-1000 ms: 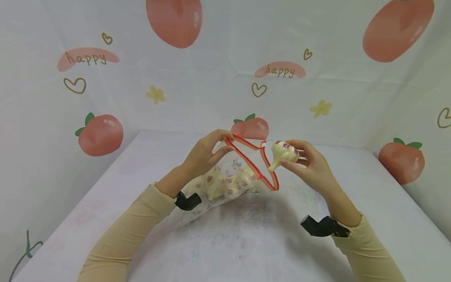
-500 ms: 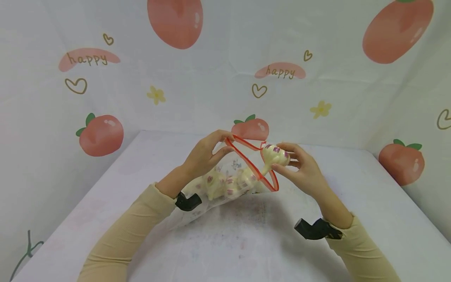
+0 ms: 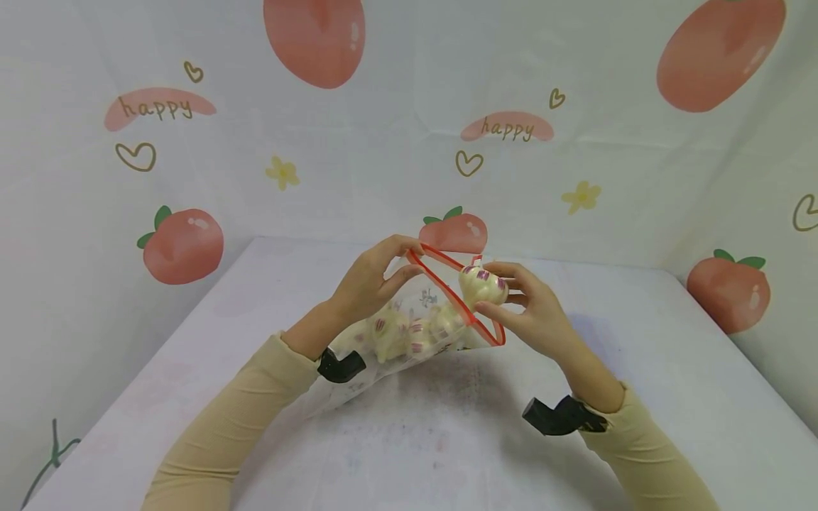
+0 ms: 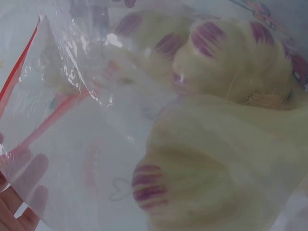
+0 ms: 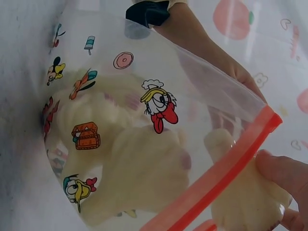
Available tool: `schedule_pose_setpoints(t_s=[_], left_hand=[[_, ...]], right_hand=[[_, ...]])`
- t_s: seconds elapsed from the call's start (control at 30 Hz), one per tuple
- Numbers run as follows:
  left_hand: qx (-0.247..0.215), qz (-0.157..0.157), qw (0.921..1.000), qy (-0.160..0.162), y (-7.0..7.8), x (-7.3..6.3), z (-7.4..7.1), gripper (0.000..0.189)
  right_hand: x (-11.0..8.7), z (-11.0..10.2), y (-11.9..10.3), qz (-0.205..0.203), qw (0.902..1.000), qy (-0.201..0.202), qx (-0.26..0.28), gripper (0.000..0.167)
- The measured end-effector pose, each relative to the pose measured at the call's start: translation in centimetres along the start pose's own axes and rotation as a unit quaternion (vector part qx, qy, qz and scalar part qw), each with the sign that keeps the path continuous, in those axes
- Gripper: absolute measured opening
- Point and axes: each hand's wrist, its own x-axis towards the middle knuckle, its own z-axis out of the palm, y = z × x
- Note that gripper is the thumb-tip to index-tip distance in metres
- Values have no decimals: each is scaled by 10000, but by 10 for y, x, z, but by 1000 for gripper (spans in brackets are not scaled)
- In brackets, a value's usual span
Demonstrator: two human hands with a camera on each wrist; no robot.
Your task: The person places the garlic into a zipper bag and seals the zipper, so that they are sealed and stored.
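Observation:
My left hand [image 3: 373,280] pinches the red-edged rim of a clear zip bag [image 3: 409,298] and holds its mouth apart. Inside, several garlic bulbs [image 4: 231,62] with purple streaks lie together, seen through the plastic in the left wrist view. My right hand [image 3: 533,312] grips another garlic bulb [image 3: 482,285] between thumb and fingers, right at the bag's mouth. In the right wrist view that bulb's stem shows through the plastic behind the red zip strip [image 5: 221,178], under my thumb [image 5: 281,171]. Cartoon figures are printed on the bag's side.
The bag hangs over a white table [image 3: 415,440] with faint smudges. A white cloth [image 3: 383,142] printed with red fruit, hearts and flowers stands behind and at both sides. Black mounts [image 3: 556,415] sit at both wrists.
My right hand has moved left with the garlic bulb, from beside the bag into its opening. The left hand and the bag have stayed in place.

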Motion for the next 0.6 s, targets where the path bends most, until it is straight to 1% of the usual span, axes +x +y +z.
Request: schedule_pose_setpoints(t_s=[0.23, 0.6], left_hand=[[13, 9, 10000, -5, 1, 0, 0, 46], [92, -22, 10000, -25, 2, 0, 0, 47]], right_hand=[[1, 4, -3, -24, 9999, -79, 88, 48], [3, 8, -2, -68, 9996, -273, 66, 46]])
